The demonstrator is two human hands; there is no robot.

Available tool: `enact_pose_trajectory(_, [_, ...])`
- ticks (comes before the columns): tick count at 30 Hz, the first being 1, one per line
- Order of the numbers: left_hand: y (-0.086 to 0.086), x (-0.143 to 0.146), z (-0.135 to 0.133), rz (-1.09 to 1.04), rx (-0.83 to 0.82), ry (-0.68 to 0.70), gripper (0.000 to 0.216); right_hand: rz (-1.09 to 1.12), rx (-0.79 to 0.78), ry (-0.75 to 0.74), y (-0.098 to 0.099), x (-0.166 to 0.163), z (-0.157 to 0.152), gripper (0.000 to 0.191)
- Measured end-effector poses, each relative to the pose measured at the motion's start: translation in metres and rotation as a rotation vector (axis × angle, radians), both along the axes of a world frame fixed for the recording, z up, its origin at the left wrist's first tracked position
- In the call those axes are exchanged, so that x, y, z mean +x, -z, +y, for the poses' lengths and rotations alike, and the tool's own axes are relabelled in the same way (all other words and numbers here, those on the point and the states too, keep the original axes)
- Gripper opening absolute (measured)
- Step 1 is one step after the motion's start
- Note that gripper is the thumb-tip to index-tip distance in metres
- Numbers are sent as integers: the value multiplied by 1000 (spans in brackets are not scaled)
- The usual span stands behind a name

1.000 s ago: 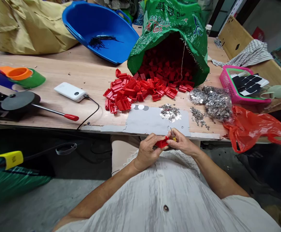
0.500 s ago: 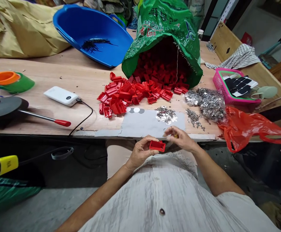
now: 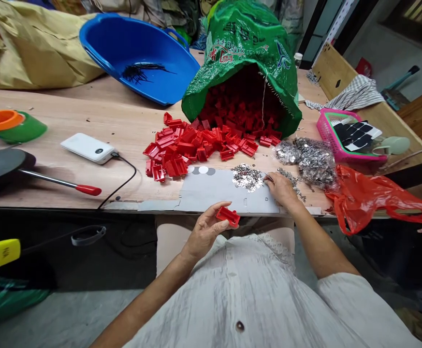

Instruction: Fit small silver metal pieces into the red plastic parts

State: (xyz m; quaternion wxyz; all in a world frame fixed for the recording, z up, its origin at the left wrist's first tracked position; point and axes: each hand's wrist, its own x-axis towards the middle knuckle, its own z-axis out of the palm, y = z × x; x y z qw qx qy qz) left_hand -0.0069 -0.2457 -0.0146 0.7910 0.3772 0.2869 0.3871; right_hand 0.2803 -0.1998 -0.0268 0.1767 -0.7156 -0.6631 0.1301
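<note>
My left hand [image 3: 203, 231] pinches a small red plastic piece [image 3: 228, 216] just in front of the table's near edge, above my lap. My right hand [image 3: 280, 187] rests on the grey sheet [image 3: 211, 191], its fingertips closed at the small heap of shiny metal bits [image 3: 247, 177]. What lies between those fingertips is too small to see. A pile of the same red plastic pieces [image 3: 192, 145] spills out of a green sack [image 3: 243, 58] lying on its side behind the sheet.
More metal bits fill a clear bag [image 3: 310, 157] at the right, beside a pink basket [image 3: 341, 145] and a red plastic bag [image 3: 373, 198]. A blue basin [image 3: 134, 55], a white power bank [image 3: 86, 148] with cable, and a red-tipped lever tool [image 3: 40, 176] lie to the left.
My hands have parted. The right hand moved forward from the red piece onto the table to the metal bits; the left hand stays with the red piece near the table edge.
</note>
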Motion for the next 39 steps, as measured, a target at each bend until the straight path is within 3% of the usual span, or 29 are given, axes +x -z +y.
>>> enact_pose_trajectory(8, [-2,-1,2,-5,-61,-46,49,7,-33,-44,0,2,9,5])
enact_pose_trajectory(12, [-1,1,4,46,-33,-64,51,79,1,4,-5,1,3,11])
enact_pose_trajectory(17, [1,10,9,270,252,-212,45,356,50,13,-13,-13,-11,13])
enact_pose_trajectory(21, [0,17,10,433,591,-354,36,783,-46,-59,-24,-45,-27,21])
enact_pose_trajectory(25, [0,21,8,535,778,-399,34,1044,-102,-72,-29,-79,-41,26])
enact_pose_trajectory(33, [-2,27,5,615,903,-463,29,1032,-22,39,-22,-101,-44,29])
enact_pose_trajectory(39, [-1,28,6,631,989,-482,29,972,12,-16,-23,-98,-45,21])
